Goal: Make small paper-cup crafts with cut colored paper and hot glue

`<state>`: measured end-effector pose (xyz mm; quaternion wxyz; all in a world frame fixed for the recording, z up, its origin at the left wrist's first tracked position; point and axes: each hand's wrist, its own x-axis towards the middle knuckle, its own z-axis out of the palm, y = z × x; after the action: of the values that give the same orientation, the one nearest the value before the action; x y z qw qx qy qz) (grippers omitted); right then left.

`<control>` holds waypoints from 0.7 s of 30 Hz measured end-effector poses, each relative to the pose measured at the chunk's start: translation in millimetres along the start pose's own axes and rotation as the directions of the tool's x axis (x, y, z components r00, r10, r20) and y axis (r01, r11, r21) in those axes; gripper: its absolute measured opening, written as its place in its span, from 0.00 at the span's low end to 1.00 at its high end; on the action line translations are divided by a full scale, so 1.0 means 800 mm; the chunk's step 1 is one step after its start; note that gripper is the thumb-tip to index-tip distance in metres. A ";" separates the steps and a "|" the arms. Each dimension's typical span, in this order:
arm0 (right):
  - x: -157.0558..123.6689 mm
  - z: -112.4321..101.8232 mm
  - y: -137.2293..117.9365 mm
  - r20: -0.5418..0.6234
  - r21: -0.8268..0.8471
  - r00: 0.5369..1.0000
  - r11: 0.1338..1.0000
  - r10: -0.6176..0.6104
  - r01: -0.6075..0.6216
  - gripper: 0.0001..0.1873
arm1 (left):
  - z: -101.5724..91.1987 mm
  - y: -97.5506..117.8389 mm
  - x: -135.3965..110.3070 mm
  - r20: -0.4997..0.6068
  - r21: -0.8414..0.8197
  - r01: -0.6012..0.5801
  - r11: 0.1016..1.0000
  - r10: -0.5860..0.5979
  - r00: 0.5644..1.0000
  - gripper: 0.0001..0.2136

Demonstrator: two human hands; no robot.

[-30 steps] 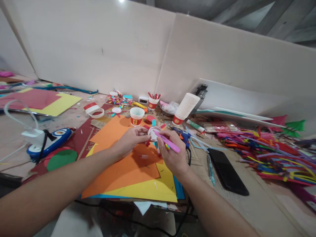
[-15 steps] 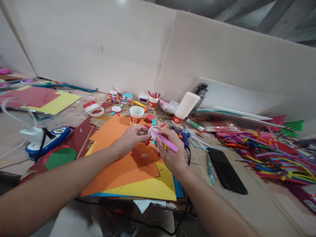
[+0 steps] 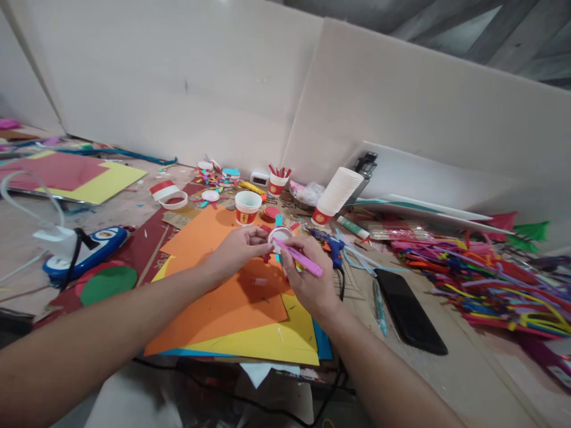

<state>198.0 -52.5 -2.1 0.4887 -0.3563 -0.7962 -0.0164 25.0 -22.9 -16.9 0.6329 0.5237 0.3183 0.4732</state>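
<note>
My left hand (image 3: 243,249) pinches the left edge of a small round white paper-cup piece (image 3: 279,233) with red and blue strips sticking out around it. In my right hand (image 3: 310,273) is a pink marker (image 3: 303,261), its tip pointed at the white inside of the cup piece. Some right-hand fingers are near or behind the piece, and their contact is hidden. Both hands are above stacked orange paper (image 3: 223,303) and yellow paper (image 3: 263,342). Just behind them stand a paper cup (image 3: 248,208) and red discs (image 3: 271,214).
To the right lie a blue glue gun (image 3: 332,246), a black phone (image 3: 408,312), a pen (image 3: 380,309) and a heap of pipe cleaners (image 3: 482,279). A stack of paper cups (image 3: 336,193) leans behind. On the left are a blue-and-white power strip (image 3: 91,252) and a green disc (image 3: 110,285).
The marker and both hands have hardly moved; the marker tip stays at the cup piece. The view has shifted very slightly.
</note>
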 end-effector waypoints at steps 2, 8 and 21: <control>0.000 0.000 0.000 -0.005 -0.007 1.000 1.000 0.002 -0.002 0.04 | 0.000 0.002 -0.001 -0.007 -0.006 -0.003 1.000 0.003 1.000 0.15; 0.001 -0.002 0.001 -0.015 -0.020 1.000 1.000 0.022 -0.022 0.04 | 0.001 0.010 -0.004 -0.061 0.023 0.006 1.000 -0.004 0.998 0.16; 0.001 -0.005 0.007 -0.052 -0.061 0.996 0.995 0.076 -0.079 0.04 | 0.002 0.012 -0.004 -0.132 0.015 -0.005 1.000 0.007 0.991 0.17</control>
<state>204.0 -49.2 -1.4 0.4972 -0.4017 -0.7684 -0.0316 22.7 -26.3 -7.6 0.6051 0.4968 0.3613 0.5065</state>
